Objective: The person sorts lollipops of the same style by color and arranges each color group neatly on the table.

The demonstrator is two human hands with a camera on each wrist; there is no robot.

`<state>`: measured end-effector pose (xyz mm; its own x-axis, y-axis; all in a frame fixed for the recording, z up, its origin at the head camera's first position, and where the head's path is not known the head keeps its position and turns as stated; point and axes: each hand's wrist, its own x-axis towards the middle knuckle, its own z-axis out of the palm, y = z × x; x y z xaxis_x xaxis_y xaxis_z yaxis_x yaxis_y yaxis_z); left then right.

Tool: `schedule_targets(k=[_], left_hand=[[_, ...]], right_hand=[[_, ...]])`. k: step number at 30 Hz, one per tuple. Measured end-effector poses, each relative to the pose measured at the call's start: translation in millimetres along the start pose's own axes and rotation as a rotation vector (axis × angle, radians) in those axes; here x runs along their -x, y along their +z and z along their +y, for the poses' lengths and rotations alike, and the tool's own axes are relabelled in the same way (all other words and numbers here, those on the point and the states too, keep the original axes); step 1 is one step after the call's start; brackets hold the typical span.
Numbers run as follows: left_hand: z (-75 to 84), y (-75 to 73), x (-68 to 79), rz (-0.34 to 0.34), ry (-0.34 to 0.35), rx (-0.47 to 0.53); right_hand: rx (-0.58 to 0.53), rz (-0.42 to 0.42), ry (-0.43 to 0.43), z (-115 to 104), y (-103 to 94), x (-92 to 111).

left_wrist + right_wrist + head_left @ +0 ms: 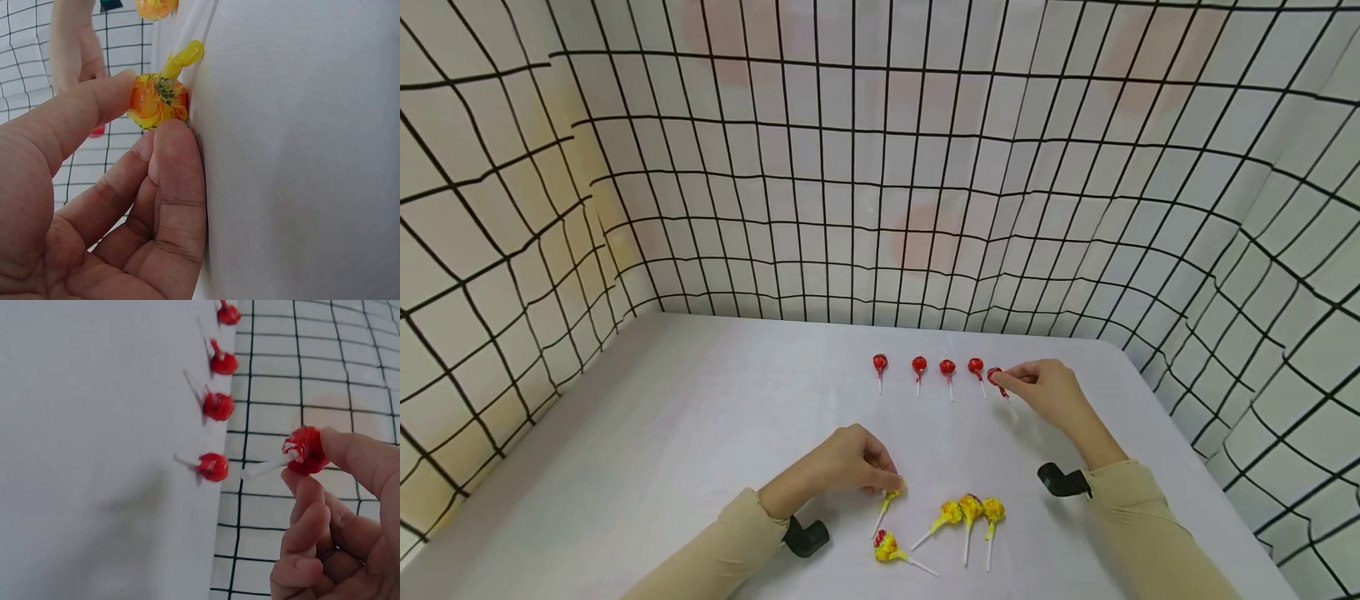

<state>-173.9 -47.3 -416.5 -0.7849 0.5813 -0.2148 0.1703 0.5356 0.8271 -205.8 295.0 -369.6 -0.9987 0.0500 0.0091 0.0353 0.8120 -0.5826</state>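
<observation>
Between thumb and fingers, my right hand [1051, 392] pinches a red-wrapped lollipop [305, 450] by its head, at the right end of a row of red lollipops. Its white stick points away from the fingertips in the right wrist view. My left hand [850, 460] pinches a yellow lollipop [156, 100] by its head, close to the tabletop. Its stick slants down toward the front in the head view. Nearest the left hand lies a loose yellow lollipop [887, 547] with a red patch, and to its right several more yellow lollipops [970, 507] lie grouped together.
Several red lollipops, one [880, 362] at the left end, lie in a row near the back of the white table [700, 400]. White walls with a black grid [880, 167] rise behind and at both sides. A black device [1063, 480] sits at each wrist.
</observation>
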Motion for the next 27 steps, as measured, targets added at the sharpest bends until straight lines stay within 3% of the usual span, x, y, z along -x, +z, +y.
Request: schedule_targets(k=[14,27], left_hand=[[0.6,0.4,-3.2,0.004,-0.019,-0.001],[-0.4,-0.5,-2.6,-0.001,-0.033,-0.008]], right_hand=[[0.087,0.059,0.161,32,3.1,-49],[0.085,0.106,0.228,31,24.3,-68]])
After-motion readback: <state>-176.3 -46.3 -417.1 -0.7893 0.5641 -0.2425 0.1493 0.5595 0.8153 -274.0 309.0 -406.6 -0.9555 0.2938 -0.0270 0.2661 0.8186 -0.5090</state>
